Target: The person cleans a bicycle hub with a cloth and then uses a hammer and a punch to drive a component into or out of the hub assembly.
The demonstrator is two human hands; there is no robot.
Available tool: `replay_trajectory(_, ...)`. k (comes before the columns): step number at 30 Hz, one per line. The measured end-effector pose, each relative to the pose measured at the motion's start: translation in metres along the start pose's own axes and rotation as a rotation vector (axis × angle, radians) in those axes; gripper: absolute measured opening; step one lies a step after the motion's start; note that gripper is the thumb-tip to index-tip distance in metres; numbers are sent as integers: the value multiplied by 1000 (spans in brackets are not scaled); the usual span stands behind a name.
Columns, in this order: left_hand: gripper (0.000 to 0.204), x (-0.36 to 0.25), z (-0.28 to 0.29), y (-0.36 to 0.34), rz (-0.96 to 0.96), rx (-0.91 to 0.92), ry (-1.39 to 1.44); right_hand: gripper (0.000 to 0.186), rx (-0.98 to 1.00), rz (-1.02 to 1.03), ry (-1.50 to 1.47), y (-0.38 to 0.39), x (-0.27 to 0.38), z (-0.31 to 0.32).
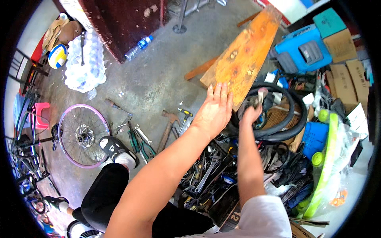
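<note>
I look through one head-worn fisheye, angled steeply down past the wearer's left hand point(214, 110) and right hand point(251, 115), both near, toward the floor point(139, 87) farther off.

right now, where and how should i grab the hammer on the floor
Grip the hammer by the middle of its long handle, coming down from above on your side. It lies on the floor with its head pointing away and its handle slanting back toward you, so your left hand, resting on the wooden bench, would probably suit.
</note>
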State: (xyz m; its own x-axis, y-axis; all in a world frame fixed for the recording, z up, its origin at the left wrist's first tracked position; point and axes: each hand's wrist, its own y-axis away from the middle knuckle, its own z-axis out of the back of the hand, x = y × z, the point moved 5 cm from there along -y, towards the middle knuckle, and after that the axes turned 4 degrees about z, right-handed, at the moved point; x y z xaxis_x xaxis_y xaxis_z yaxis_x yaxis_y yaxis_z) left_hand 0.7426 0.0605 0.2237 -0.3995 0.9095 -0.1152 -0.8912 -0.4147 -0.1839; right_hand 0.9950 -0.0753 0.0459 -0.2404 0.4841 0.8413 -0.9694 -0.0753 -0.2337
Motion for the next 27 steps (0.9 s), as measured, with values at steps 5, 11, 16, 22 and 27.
replay_trajectory(5, 61, 84, 35, 29, 177, 375, 922, 45, 162, -288, -775, 145, 81, 63)
replay_trajectory(11, 45, 254, 97, 299, 642, 169, 772, 45, 742, -750, -972, 308, 110, 28)
replay_trajectory(16, 34, 274, 133, 562, 1366, -277, 846, 55, 1281, -944, -940, 426, 172, -48)
replay_trajectory(22, 32, 180, 59, 733, 1855, -646, 1128, 42, 1743, -800, -651, 574, 242, -147)
replay_trajectory(27, 31, 149, -27, 747, 2042, -809, 1375, 40, 1832, -1010, -566, 679, 255, -190)
